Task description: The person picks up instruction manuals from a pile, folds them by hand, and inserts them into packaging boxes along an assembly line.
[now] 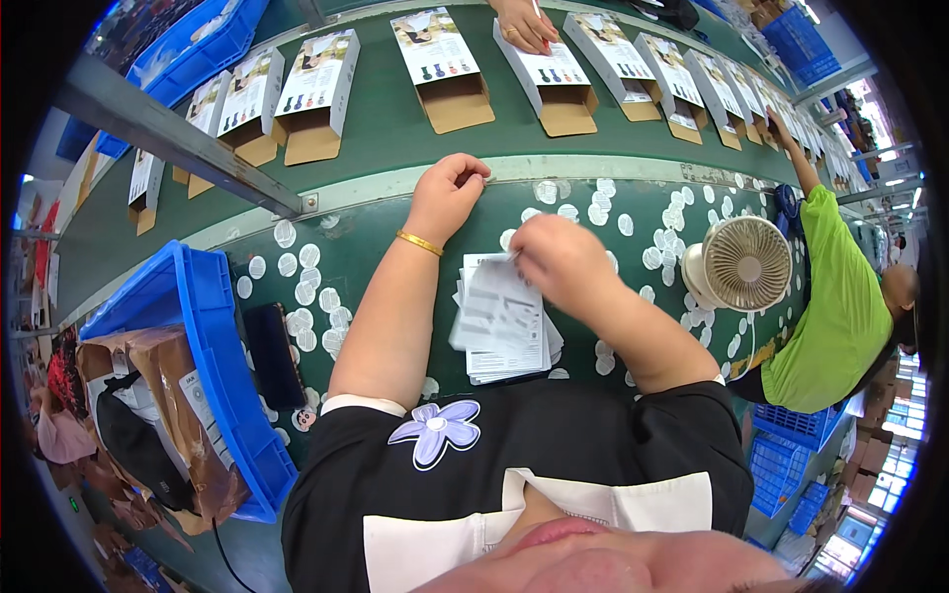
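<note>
A stack of printed paper leaflets point(509, 364) lies on the green table in front of me. My right hand point(565, 265) pinches the edge of the top leaflet point(494, 306), which is lifted at a slant and slightly blurred. My left hand point(453, 196) rests by the metal rail point(554, 168) at the far side of the table, its fingers curled closed. What those fingers hold, if anything, is hidden. Beyond the rail stands a row of open cardboard boxes point(435, 57) with printed white tops and brown flaps facing me.
Round white stickers point(308, 256) are scattered over the table. A dark phone point(274, 356) lies left, beside a blue crate point(213, 326) holding brown packaging. At right stand a small fan point(746, 262) and a person in green point(830, 306). Another person's hand point(526, 25) touches a box.
</note>
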`<action>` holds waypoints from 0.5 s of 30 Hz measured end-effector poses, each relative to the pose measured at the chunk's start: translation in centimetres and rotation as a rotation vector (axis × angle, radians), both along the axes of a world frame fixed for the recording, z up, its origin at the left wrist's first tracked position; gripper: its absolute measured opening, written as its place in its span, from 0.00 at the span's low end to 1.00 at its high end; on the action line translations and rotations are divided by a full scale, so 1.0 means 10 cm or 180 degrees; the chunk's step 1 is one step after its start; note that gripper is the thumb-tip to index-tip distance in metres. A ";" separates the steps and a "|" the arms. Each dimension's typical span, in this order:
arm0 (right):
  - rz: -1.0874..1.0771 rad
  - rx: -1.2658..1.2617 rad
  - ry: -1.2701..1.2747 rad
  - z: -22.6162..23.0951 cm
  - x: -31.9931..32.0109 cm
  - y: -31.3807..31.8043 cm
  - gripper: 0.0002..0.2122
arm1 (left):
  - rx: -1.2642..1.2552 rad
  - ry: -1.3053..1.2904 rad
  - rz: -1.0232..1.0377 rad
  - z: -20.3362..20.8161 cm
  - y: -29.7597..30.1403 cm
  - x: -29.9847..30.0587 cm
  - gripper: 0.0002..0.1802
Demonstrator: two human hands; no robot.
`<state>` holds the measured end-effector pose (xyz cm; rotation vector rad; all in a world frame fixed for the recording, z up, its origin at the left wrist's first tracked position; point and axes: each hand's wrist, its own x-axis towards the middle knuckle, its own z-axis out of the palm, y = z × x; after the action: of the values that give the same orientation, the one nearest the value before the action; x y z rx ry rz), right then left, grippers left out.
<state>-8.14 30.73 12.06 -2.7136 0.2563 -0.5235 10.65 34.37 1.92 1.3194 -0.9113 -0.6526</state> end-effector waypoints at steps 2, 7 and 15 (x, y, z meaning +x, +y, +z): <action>-0.0931 0.1069 0.0019 0.03 -0.03 -0.15 0.04 | 0.0047 0.0056 -0.0092 -0.04 0.01 0.04 0.05; -0.2036 0.3504 -0.1125 -0.09 -0.27 -0.98 0.08 | 0.0111 0.0020 -0.0025 0.07 0.02 -0.01 0.06; -0.2758 0.4065 -0.1514 -0.32 -0.46 -1.51 0.14 | 0.0179 -0.0157 0.0028 0.09 0.03 -0.02 0.06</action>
<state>-12.78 15.66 8.90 -1.1162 1.1545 -0.8074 10.45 34.63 2.81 1.3943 -0.9323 -0.6453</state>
